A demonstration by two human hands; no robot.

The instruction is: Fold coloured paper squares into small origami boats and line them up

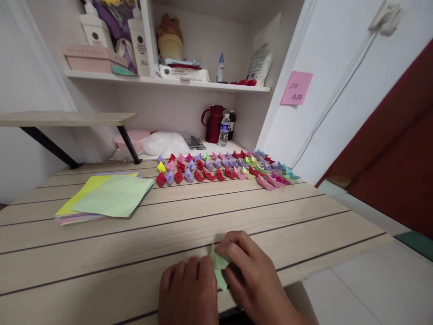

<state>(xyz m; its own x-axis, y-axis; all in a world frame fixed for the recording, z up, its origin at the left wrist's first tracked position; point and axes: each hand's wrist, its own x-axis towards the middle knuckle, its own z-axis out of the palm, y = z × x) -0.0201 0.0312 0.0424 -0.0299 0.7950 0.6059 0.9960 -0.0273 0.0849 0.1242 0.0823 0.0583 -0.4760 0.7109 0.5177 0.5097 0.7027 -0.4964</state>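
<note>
Both my hands press on a small folded piece of light green paper (219,267) at the near edge of the wooden table (101,253). My left hand (187,291) lies knuckles up just left of the paper, its fingertips on it. From the right, my right hand (252,273) covers the paper with its fingers curled over the fold. Most of the paper is hidden between the hands.
A stack of coloured paper sheets (108,196), green on top, lies at mid left. Several small folded paper boats (219,169) stand in rows at the back. Behind them are a red jug (214,123) and a water bottle (223,130). The table's right edge drops to a tiled floor.
</note>
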